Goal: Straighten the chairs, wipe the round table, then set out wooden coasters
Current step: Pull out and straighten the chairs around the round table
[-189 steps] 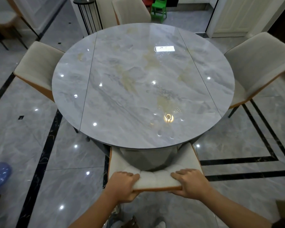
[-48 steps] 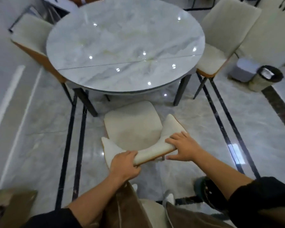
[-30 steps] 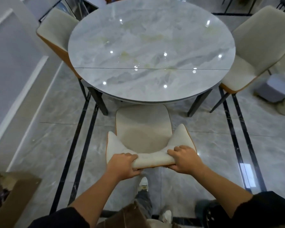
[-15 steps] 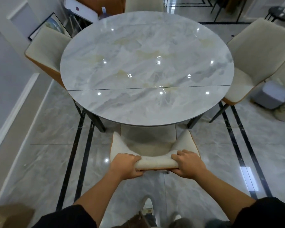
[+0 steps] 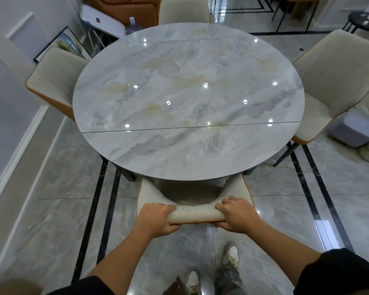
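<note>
The round, glossy grey marble-patterned table [image 5: 188, 103] is filling the middle; no wooden coasters are showing. At its 6 o'clock edge the cream padded chair with orange-trimmed curved back [image 5: 197, 214] is sitting seat-under, apparently being squared up. The left hand [image 5: 156, 218] and right hand [image 5: 237, 213] are each gripping the soft backrest's top, fingers curled over, spaced apart for even steering.

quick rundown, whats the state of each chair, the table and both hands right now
near chair, seat under the table, backrest gripped by both hands
left hand, curled round backrest's left end
right hand, curled round its right end
round table, glossy, no coasters on it
left chair, partly under the table edge
right chair, at the table, turned askew
far chair, upright at the far edge
</note>
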